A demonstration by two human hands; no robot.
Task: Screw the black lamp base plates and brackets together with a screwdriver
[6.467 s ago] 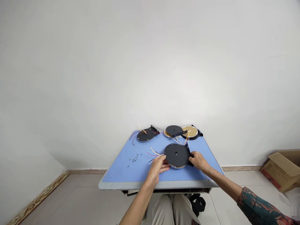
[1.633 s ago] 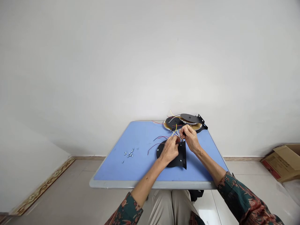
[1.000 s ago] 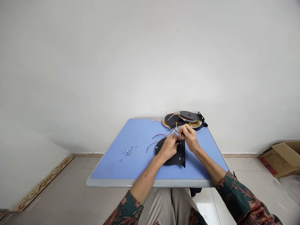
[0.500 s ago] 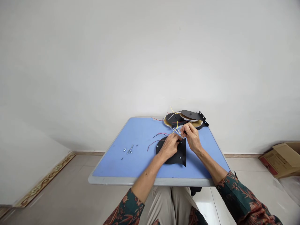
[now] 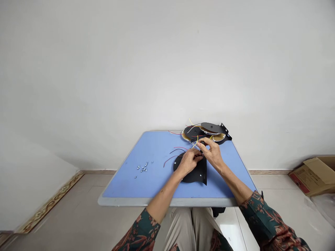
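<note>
A black metal plate [image 5: 195, 176] with a rounded left side and a bent right edge lies on the blue table. Screw heads show on its face, and thin red and black wires come out at its upper left. My left hand [image 5: 190, 161] rests over the plate's upper part, its fingers curled together near the top right corner. Just above that corner, my right hand [image 5: 213, 153] is closed around a small dark tool [image 5: 202, 142], mostly hidden by the fingers. The tool's lower end points down toward the plate beside my left fingertips.
Several small silver screws [image 5: 143, 168] lie scattered on the table's [image 5: 125, 186] left half. At the back right, similar black round assemblies [image 5: 211, 128] are stacked, with loose yellow, white and red wires. A cardboard box [image 5: 314, 176] stands on the floor at right, against the wall.
My right hand has turned and shifted slightly left and down, bringing the dark tool over the plate's top corner. My left hand stays on the plate.
</note>
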